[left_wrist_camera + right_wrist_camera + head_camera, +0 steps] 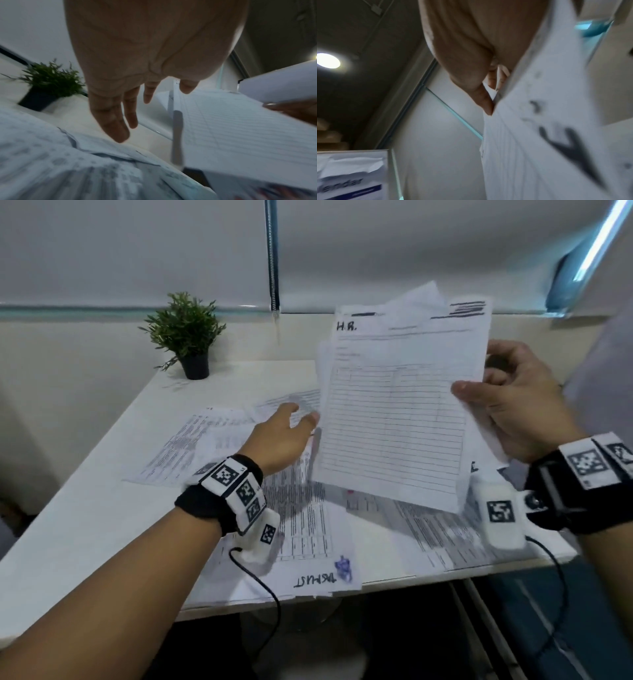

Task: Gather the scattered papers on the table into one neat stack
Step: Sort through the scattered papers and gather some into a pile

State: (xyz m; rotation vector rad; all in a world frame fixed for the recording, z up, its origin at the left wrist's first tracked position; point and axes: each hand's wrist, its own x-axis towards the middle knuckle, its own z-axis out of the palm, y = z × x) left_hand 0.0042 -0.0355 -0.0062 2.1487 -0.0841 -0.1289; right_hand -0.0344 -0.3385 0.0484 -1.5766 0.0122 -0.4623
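Papers (pixel 397 419) pinched upright by right hand (pixel 520 402), frame centre; left hand (pixel 284 436) spread flat over loose sheets (pixel 305 529); potted plant (pixel 188 333) upper left.

Held sheaf of papers (pixel 394 412): white, top sheet ruled with grey lines, black handwriting at its head. Loose papers (pixel 301 508) below the sheaf: white, dense grey-black printed columns; one carries a blue-purple stamp. Table (pixel 85 508): white. Plant (pixel 185 326) left of the sheaf: green, black pot.

Lined sheaf (pixel 394 419) aloft; printed papers (pixel 301 508) scattered.
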